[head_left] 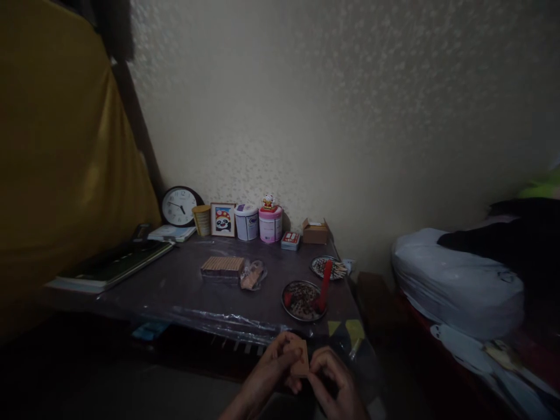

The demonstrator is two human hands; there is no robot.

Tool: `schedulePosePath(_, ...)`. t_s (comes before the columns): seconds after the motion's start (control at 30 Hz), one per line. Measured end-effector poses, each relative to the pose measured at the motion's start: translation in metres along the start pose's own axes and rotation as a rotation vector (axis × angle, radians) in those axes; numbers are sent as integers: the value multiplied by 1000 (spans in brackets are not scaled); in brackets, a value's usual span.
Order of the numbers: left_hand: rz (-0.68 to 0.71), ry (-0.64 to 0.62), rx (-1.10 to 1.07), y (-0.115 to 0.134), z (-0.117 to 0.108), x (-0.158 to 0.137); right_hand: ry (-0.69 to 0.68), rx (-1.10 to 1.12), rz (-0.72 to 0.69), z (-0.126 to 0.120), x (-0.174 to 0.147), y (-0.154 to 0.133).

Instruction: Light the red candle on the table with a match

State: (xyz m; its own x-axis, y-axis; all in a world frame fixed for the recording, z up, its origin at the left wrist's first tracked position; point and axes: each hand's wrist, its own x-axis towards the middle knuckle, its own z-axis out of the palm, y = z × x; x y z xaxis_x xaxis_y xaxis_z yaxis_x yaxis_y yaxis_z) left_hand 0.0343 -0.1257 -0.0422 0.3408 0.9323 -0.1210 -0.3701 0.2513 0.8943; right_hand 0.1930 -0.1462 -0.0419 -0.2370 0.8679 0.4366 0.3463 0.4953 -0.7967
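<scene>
A small, flat, tan rectangular piece (301, 363), like a little cardboard box, is held low in front of the table's near edge. My left hand (276, 363) grips it from the left, thumb across its face and fingers behind. From the other side, the thumb and forefinger of my right hand (331, 376) pinch together at its lower right edge. Beyond my hands stands a round metal plate (286, 312) of dark and pale bits, with a red scoop (324, 286) resting in it. A row of similar tan pieces (222, 265) lies further left, beside a clear plastic bag (254, 274) with tan contents.
A second plate (315, 269) with pale sticks sits at the right. Along the wall stand a clock (179, 206), a framed panda picture (223, 219), canisters (270, 226), a tin (290, 240) and an open cardboard box (315, 233). Plastic sheeting covers the table (188, 294).
</scene>
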Motion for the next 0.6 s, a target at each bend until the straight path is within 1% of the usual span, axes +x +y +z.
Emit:
schedulePosePath(0.23, 7, 60, -10, -5, -2, 5, -12, 57, 60, -2, 3, -2)
schedulePosePath(0.4, 0, 60, 18, -5, 0, 6, 20, 68, 39, -1, 2, 2)
schedulePosePath(0.5, 25, 74, 34, -2, 2, 4, 16, 94, 23, 0, 2, 7)
schedulePosePath(0.6, 52, 99, 46, 0, 3, 4, 9, 109, 49, -1, 2, 9)
